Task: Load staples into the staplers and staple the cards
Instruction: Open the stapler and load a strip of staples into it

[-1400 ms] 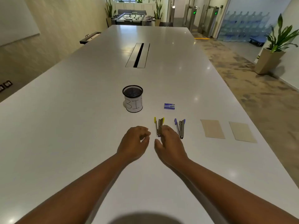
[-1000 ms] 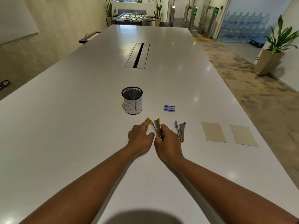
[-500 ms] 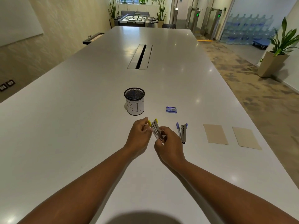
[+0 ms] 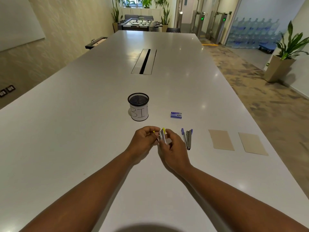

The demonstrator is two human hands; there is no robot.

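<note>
Both hands grasp the yellow-tipped stapler (image 4: 162, 137), left hand (image 4: 143, 141) pinching its nine o'clock side, right hand (image 4: 173, 148) opposite.

Head-worn camera looks forward and down along the table (image 4: 83, 131).

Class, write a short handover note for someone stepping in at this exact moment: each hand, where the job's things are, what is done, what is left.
Left hand and right hand both grip the yellow-tipped metal stapler, lifted just off the white table.
Purple-tipped metal stapler lies to its right, untouched.
Small blue staple box sits behind it, closed.
Two tan cards lie flat, far right.
Done: yellow stapler picked up; whether it is opened, I cannot tell.
Left: load both staplers, staple cards.
</note>
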